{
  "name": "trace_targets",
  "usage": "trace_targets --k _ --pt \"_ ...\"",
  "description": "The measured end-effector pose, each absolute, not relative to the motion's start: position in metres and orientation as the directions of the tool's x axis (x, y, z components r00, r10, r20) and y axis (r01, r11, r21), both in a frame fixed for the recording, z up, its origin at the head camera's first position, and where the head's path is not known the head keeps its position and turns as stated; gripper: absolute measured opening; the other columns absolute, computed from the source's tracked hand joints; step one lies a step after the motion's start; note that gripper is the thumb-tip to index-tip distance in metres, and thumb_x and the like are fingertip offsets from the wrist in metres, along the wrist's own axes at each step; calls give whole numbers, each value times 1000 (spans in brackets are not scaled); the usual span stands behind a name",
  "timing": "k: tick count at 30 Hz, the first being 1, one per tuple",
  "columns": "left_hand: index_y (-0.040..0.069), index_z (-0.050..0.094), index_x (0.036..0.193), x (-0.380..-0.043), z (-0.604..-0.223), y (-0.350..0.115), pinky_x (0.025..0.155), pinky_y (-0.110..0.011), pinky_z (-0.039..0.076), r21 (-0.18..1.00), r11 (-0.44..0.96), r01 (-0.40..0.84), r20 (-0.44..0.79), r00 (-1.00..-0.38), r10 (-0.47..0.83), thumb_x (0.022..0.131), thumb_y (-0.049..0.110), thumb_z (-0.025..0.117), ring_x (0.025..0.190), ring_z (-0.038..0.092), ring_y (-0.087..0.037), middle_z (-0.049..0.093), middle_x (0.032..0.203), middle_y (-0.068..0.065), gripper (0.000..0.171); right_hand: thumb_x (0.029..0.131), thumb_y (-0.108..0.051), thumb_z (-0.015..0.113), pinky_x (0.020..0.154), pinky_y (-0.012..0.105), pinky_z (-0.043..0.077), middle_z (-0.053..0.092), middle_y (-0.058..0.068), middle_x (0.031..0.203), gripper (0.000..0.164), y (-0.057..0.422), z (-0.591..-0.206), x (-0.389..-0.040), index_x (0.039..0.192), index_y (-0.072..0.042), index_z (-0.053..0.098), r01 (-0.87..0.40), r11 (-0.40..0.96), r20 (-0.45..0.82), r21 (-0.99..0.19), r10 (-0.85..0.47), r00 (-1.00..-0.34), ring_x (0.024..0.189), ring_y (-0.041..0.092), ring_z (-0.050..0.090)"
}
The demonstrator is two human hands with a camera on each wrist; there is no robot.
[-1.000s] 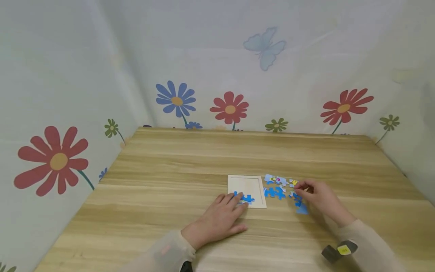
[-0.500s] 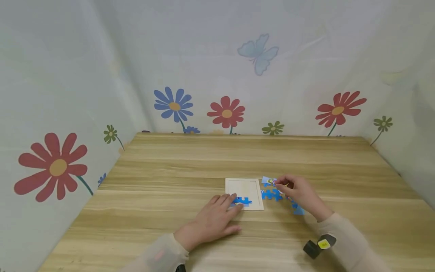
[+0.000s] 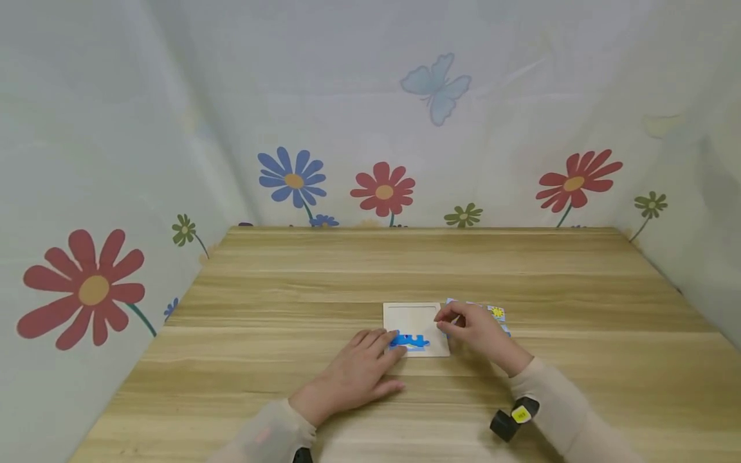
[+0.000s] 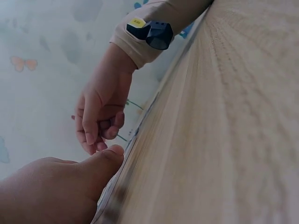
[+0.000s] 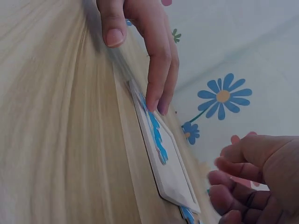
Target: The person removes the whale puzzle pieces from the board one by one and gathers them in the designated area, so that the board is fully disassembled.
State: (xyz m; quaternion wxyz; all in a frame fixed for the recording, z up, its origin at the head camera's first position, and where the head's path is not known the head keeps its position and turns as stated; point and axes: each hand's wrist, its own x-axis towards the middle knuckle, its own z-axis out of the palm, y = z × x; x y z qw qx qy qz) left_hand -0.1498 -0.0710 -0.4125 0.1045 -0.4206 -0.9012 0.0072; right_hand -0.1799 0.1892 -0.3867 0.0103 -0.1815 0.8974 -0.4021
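A pale wooden puzzle tray (image 3: pixel 413 315) lies on the table, with joined blue puzzle pieces (image 3: pixel 412 341) along its near side. My left hand (image 3: pixel 350 373) rests at the tray's lower left corner, fingers extended and fingertips on those pieces. Over the tray's right edge hovers my right hand (image 3: pixel 477 331), thumb and fingers bent toward each other. In the right wrist view, the right hand (image 5: pixel 261 175) is beside the tray (image 5: pixel 161 179), above the tabletop; I cannot tell whether a small piece is between its fingertips.
Loose puzzle pieces (image 3: pixel 496 313), one with a yellow sun, lie right of the tray, partly hidden by the right hand. A wood-grain table (image 3: pixel 289 276) extends to a flower-printed cloth (image 3: pixel 341 116) behind it. A black wrist camera (image 3: pixel 505 426) juts from the right sleeve.
My right hand has moved left from the loose pieces to the tray's right edge. The left hand stays at the tray's lower left corner. The head view has shifted slightly.
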Motion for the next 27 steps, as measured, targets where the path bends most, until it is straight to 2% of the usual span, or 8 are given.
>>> trace_targets --k 5,9,16,20,27 --pt "21 52 136 -150 -413 -71 111 -45 37 -94 646 757 169 -627 760 94 59 45 132 47 -26 50 145 -6 57 91 -17 64 60 21 42 67 2 89 12 180 -389 -176 98 -7 68 -330 653 97 -682 -367 -925 67 8 50" --pt "20 53 135 -150 -414 -70 110 -45 38 -88 642 761 174 -623 763 94 58 46 131 48 -25 51 143 -6 56 90 -15 65 59 20 43 67 2 87 12 175 -392 -176 96 -6 69 -344 663 100 -665 -378 -920 67 7 50" --pt "20 53 136 -150 -415 -69 110 -45 38 -70 643 763 162 -628 762 94 58 46 132 48 -26 50 144 -6 57 88 -12 66 66 21 44 65 1 86 9 168 -400 -173 93 -6 71 -400 695 147 -597 -395 -907 72 5 51" --pt "19 54 135 -151 -416 -70 108 -46 40 -70 639 766 185 -619 763 94 57 48 130 49 -27 52 143 -7 57 87 -12 66 67 22 42 62 -1 85 7 163 -402 -172 92 -10 71 -382 724 153 -574 -363 -919 74 7 49" --pt "17 55 134 -150 -417 -71 107 -46 41 -61 637 769 203 -615 762 93 57 49 129 50 -28 53 141 -8 57 87 -10 66 67 24 41 59 0 85 5 160 -402 -173 91 -10 69 -346 730 125 -590 -341 -932 74 10 49"
